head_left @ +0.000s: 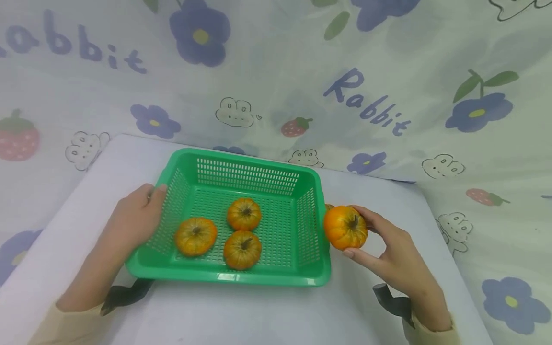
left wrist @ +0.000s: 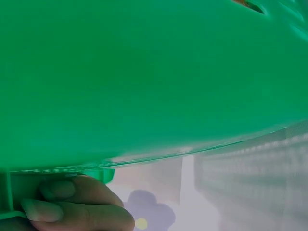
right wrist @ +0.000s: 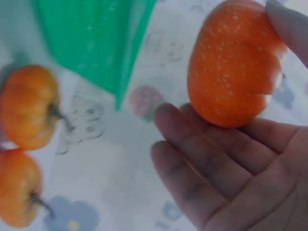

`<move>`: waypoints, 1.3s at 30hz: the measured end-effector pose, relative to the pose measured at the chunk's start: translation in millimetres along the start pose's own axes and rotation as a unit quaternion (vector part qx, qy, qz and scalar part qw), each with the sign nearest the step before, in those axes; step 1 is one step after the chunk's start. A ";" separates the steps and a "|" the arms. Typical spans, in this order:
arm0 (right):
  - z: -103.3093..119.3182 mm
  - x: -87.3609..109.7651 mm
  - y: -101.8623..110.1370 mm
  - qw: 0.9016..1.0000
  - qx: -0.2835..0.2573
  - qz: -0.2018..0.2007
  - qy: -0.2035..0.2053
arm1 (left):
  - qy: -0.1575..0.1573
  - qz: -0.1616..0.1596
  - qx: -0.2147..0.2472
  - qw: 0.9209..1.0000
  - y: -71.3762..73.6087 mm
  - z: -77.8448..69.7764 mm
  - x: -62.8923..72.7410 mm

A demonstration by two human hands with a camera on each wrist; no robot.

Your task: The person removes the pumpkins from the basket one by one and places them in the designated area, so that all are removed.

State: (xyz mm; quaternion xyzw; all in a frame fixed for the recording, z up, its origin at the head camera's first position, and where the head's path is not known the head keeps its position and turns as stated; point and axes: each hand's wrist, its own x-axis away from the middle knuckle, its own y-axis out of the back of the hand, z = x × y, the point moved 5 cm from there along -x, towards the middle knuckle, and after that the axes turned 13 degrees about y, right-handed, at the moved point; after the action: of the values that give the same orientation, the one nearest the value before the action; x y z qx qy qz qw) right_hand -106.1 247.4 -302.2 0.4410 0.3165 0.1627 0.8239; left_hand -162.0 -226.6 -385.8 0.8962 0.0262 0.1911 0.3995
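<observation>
A green plastic basket point(head_left: 228, 282) with slotted walls stands on the white table. Three small orange pumpkins lie inside it: one pumpkin point(head_left: 196, 236) at the left, another point(head_left: 244, 214) behind, a third point(head_left: 242, 250) in front. My left hand point(head_left: 138, 215) grips the basket's left rim; in the left wrist view its fingers point(left wrist: 82, 214) curl up beneath that rim. With thumb and fingers, my right hand point(head_left: 388, 254) holds an orange pumpkin point(head_left: 346, 227) just outside the basket's right wall. The right wrist view shows this held pumpkin point(right wrist: 236, 67) close up.
Two more pumpkins, an upper one point(right wrist: 30, 107) and a lower one point(right wrist: 19, 187), appear in the right wrist view outside the basket; the head view mostly hides them. A patterned cloth point(head_left: 267, 86) hangs behind the white table point(head_left: 258, 316).
</observation>
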 end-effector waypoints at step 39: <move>-136.8 79.0 0.7 0.959 0.007 -0.075 -0.273 | -0.004 0.009 -0.004 1.000 -3.3 6.3 -5.5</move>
State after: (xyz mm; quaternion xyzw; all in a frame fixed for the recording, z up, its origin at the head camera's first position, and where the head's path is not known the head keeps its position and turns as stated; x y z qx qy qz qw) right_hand -138.1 376.4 -387.6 0.4493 0.1129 -0.0283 0.8858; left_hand -164.4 -229.9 -393.8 0.8956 0.0157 0.1907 0.4016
